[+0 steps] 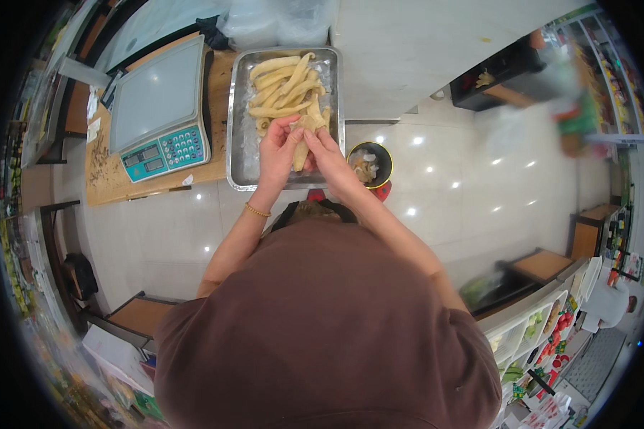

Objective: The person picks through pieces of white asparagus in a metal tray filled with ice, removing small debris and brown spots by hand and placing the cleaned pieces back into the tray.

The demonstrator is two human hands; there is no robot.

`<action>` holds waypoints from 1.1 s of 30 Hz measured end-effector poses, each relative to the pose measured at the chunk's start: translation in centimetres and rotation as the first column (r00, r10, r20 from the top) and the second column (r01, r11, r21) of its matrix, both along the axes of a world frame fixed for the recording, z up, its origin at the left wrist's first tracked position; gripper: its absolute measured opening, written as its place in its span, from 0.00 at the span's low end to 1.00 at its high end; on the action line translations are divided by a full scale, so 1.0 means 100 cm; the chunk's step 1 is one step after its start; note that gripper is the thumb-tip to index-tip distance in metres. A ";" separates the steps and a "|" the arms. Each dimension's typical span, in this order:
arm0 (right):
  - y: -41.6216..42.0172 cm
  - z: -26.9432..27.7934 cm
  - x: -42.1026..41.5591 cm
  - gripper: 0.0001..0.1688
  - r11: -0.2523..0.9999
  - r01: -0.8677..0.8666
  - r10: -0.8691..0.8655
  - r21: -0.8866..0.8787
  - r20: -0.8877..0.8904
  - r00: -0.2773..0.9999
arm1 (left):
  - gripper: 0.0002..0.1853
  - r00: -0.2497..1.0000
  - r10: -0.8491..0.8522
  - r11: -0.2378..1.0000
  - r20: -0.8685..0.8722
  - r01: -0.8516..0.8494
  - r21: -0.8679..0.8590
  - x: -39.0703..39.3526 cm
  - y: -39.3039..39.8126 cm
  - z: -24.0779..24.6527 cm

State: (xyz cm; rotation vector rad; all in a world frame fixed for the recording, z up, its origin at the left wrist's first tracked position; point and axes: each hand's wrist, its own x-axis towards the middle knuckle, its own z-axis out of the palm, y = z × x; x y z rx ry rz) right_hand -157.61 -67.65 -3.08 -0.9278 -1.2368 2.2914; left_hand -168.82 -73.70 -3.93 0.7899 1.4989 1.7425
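Both my hands are over the near half of a metal tray (pixel 245 166). Between them is a pale yellow, soft-looking piece of food (pixel 300 153), opened out wide at its far end. My left hand (pixel 279 145) pinches its left side with thumb and fingers. My right hand (pixel 327 155) grips the other side, thumb close to the left thumb. Beyond them lies a pile of long yellowish strips (pixel 284 86) of the same look; their exact kind is unclear. Clear wet bits, perhaps ice or water, cover part of the tray's bottom.
Left of the tray, a digital scale (pixel 158 107) stands on a wooden counter (pixel 102 177). A round bin (pixel 385 153) holding scraps is on the floor at right. Produce crates (pixel 515 332) line the lower right. A person (pixel 609 305) is at far right.
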 end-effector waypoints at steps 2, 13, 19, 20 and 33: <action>-0.008 0.002 -0.006 0.15 0.999 0.033 -0.033 -0.014 -0.045 0.998 | 0.12 1.000 0.004 1.000 -0.010 -0.004 -0.013 -0.002 -0.005 -0.003; -0.013 -0.007 -0.003 0.12 0.995 0.005 -0.010 -0.103 -0.053 0.999 | 0.08 0.932 0.012 0.989 -0.363 -0.065 -0.134 -0.020 -0.011 -0.015; -0.013 -0.021 0.001 0.14 0.999 0.020 -0.020 0.024 0.001 1.000 | 0.09 0.984 0.036 0.976 -0.176 -0.073 -0.205 -0.057 -0.023 -0.027; -0.007 -0.030 0.003 0.14 0.991 -0.053 0.045 0.126 0.065 0.997 | 0.09 0.986 0.051 0.979 -0.159 -0.081 -0.189 -0.061 -0.024 -0.026; -0.007 -0.031 0.033 0.14 0.752 -0.125 -0.067 0.647 0.264 0.962 | 0.10 0.890 0.027 0.982 -0.455 -0.108 -0.152 -0.077 0.020 0.013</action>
